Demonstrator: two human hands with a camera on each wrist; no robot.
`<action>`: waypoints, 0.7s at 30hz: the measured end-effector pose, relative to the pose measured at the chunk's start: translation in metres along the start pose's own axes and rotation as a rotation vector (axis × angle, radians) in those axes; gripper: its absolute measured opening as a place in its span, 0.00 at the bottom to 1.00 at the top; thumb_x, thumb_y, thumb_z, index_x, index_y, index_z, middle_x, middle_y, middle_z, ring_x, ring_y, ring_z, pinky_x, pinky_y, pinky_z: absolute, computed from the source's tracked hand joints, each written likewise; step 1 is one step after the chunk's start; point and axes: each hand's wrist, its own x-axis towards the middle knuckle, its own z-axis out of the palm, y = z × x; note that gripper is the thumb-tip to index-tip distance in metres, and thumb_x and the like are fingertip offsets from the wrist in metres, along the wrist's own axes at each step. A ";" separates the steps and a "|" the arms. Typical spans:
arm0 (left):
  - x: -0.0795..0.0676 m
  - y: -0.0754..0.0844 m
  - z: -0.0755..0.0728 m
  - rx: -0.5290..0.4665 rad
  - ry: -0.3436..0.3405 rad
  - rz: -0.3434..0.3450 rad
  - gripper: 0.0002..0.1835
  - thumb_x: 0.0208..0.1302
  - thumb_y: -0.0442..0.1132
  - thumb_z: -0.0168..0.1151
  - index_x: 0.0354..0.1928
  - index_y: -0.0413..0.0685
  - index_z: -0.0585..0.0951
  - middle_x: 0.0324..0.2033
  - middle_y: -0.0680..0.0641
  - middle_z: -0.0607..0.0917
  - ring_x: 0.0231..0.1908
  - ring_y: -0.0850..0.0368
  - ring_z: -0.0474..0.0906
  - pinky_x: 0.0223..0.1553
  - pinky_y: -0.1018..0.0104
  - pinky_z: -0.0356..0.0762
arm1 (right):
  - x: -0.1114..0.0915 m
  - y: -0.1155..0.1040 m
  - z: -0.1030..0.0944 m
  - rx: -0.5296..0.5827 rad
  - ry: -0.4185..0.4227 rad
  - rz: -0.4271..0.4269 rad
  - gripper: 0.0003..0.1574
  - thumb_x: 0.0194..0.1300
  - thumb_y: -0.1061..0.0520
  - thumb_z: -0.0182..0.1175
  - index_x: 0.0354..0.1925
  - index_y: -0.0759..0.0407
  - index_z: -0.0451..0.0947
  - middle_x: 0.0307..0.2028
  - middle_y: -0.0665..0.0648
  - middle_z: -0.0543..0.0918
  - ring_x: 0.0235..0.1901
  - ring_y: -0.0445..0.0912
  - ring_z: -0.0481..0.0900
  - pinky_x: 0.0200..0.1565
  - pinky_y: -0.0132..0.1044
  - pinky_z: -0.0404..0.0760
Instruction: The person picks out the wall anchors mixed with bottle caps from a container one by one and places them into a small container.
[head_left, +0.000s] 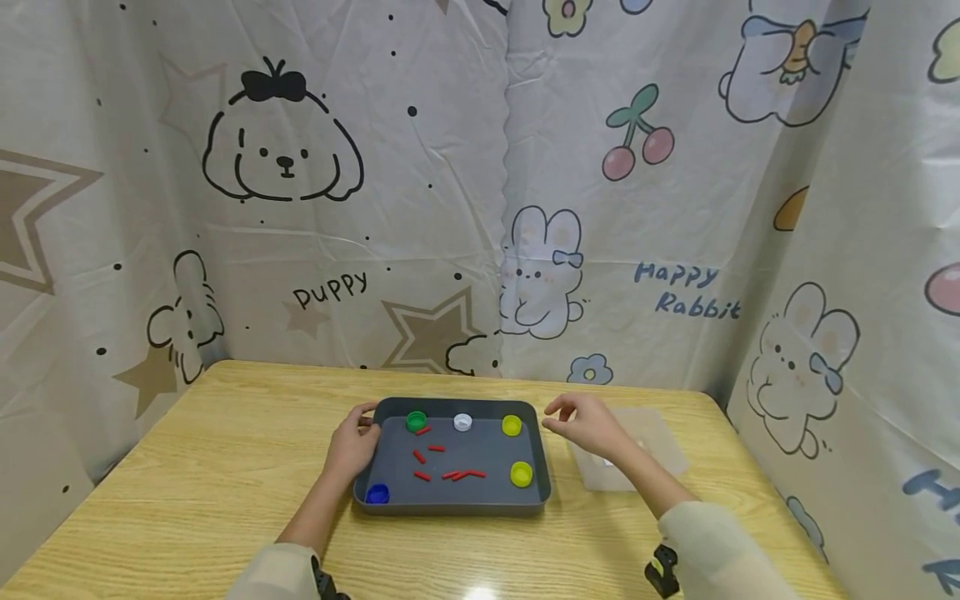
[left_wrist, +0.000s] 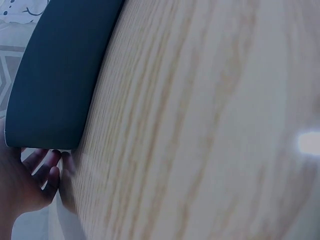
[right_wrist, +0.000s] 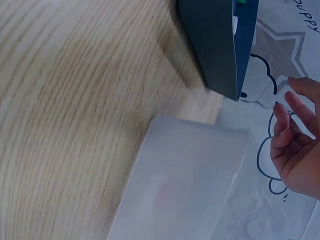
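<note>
A dark grey rectangular tray (head_left: 405, 508) stands on the table. My left hand (head_left: 352, 443) is at its left end, with the thumb over the rim and the other fingers bent against the outer wall, as the left wrist view shows of the fingers (left_wrist: 50, 159). Just beyond the right end, my right hand (head_left: 588, 425) hovers with loosely bent fingers and nothing in them. Several short red sticks (head_left: 437, 448) lie scattered in the tray. Round caps stand around them: green (head_left: 416, 421), white (head_left: 462, 422), blue (head_left: 377, 494) and two yellow (head_left: 512, 426).
Right of the tray, partly under my right forearm, lies a translucent plastic container (right_wrist: 185, 170) with rounded corners. The wooden table (head_left: 187, 492) ends at a printed curtain (head_left: 420, 208) behind and at both sides.
</note>
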 end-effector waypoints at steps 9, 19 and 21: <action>0.001 -0.002 0.001 0.001 0.001 -0.010 0.24 0.67 0.36 0.48 0.65 0.45 0.66 0.52 0.35 0.76 0.50 0.43 0.76 0.45 0.53 0.75 | 0.000 -0.016 0.015 0.016 -0.055 -0.050 0.10 0.57 0.55 0.65 0.37 0.59 0.82 0.27 0.51 0.78 0.26 0.43 0.70 0.25 0.33 0.69; 0.002 -0.002 0.001 0.004 -0.004 -0.021 0.24 0.67 0.37 0.48 0.65 0.46 0.66 0.52 0.36 0.75 0.50 0.44 0.76 0.45 0.53 0.74 | 0.003 -0.022 0.042 -0.008 -0.125 -0.109 0.10 0.56 0.54 0.66 0.37 0.57 0.82 0.26 0.49 0.77 0.27 0.41 0.71 0.28 0.30 0.70; 0.001 -0.002 0.001 0.003 -0.006 -0.022 0.24 0.67 0.37 0.48 0.65 0.46 0.66 0.52 0.36 0.75 0.50 0.44 0.76 0.45 0.53 0.74 | 0.002 -0.024 0.047 -0.018 -0.144 -0.121 0.10 0.56 0.54 0.66 0.36 0.57 0.82 0.26 0.49 0.77 0.27 0.40 0.71 0.28 0.30 0.71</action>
